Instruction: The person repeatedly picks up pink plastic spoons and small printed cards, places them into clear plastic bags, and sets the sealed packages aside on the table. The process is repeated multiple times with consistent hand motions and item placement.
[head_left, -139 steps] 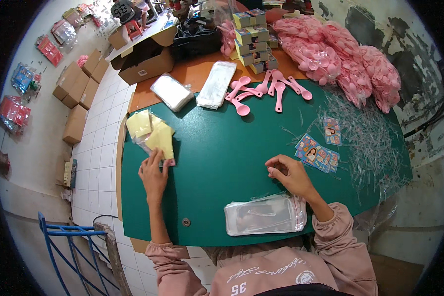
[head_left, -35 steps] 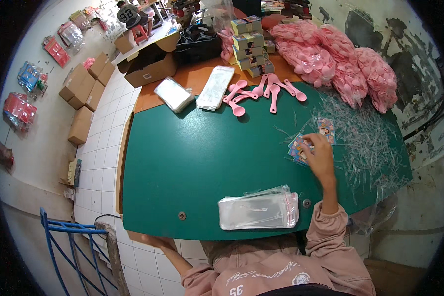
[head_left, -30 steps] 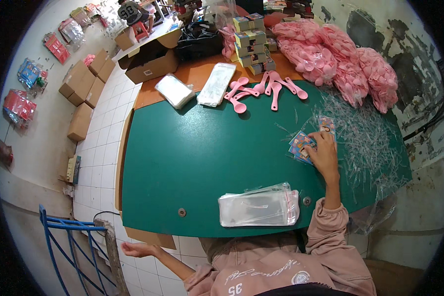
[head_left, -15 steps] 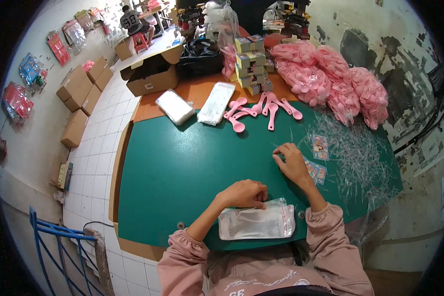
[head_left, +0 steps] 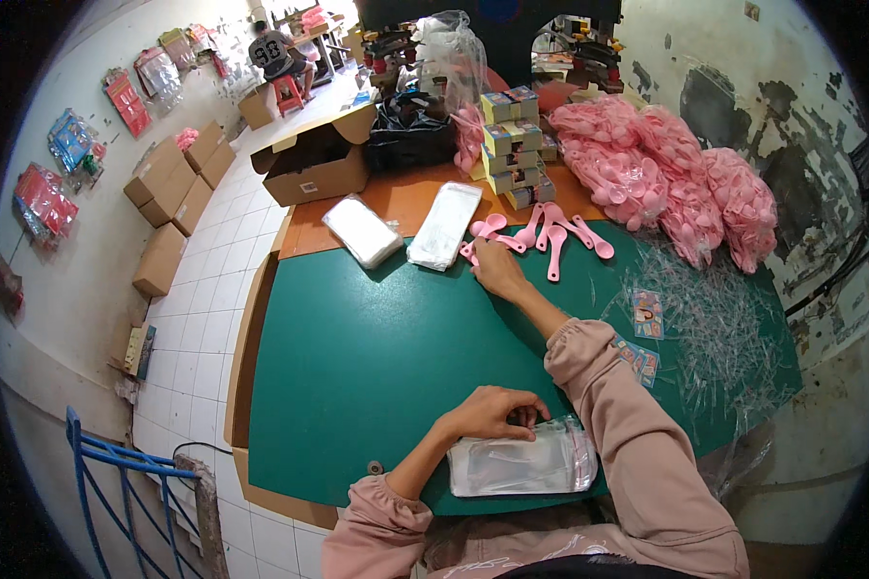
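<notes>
My right hand (head_left: 500,268) reaches out to the left end of a loose group of pink plastic spoons (head_left: 555,253). Its fingers are closed at one pink spoon, which they mostly cover. Near the front edge of the green table, my left hand (head_left: 495,413) rests over a stack of clear plastic bags (head_left: 521,467). The left fingers are bent, with the thumb apart from them, and they hold nothing. Small printed cards (head_left: 637,361) lie partly behind my right sleeve, and another card (head_left: 648,315) lies just beyond them.
Two packs of clear bags (head_left: 362,232) (head_left: 444,227) lie at the back, beside an open carton (head_left: 315,174). Stacked card bundles (head_left: 513,145) and bagged pink spoons (head_left: 637,174) stand behind the loose spoons. Clear plastic strips (head_left: 710,328) cover the right side. A person (head_left: 278,60) sits far off.
My right hand has moved left and away from me, from beside the cards to the spoons. My left hand stays over the bags, its thumb and fingers now further apart. The view has shifted slightly.
</notes>
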